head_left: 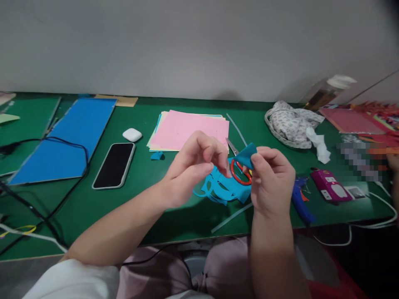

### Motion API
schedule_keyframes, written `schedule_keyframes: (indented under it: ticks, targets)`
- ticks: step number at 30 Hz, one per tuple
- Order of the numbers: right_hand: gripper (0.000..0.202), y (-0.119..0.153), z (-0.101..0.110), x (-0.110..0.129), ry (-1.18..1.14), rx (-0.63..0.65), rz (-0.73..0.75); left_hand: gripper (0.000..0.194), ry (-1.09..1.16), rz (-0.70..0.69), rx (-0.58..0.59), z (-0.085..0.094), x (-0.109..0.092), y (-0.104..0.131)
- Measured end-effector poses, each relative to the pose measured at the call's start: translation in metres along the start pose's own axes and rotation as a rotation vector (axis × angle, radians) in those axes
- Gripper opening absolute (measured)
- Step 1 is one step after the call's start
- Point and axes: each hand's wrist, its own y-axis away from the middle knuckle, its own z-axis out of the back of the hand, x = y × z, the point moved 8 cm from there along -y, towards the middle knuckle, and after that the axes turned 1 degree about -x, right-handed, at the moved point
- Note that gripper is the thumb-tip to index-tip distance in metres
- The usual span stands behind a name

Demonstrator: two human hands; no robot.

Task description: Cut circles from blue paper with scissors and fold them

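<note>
My right hand pinches a small folded piece of blue paper between thumb and fingers. Left of it, my left hand hovers with bent fingers, the thumb apart from them and nothing visible between. Under and between both hands lie blue paper scraps cut in curved strips. Scissors with red handles rest on these scraps, partly covered by the held paper and my right hand. Behind my left hand is a stack of coloured paper with a pink sheet on top. A small blue paper piece sits beside the stack.
To the left are a phone, a white earbud case, a blue board and black cables. On the right lie a blue glue gun, a magenta device, patterned cloth and a bottle.
</note>
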Motion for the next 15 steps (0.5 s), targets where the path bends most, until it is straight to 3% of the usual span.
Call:
schedule_keyframes:
  ticks: [5, 15]
  targets:
    - [0.008, -0.0002, -0.0004, -0.0011, 0.029, -0.007, 0.005, 0.014, -0.017, -0.003, 0.016, -0.0023, -0.0018, 0.0000]
    - [0.009, 0.0003, -0.0032, 0.0003, 0.106, 0.007, 0.002, 0.020, -0.098, 0.115, 0.010, -0.0027, 0.0027, 0.0048]
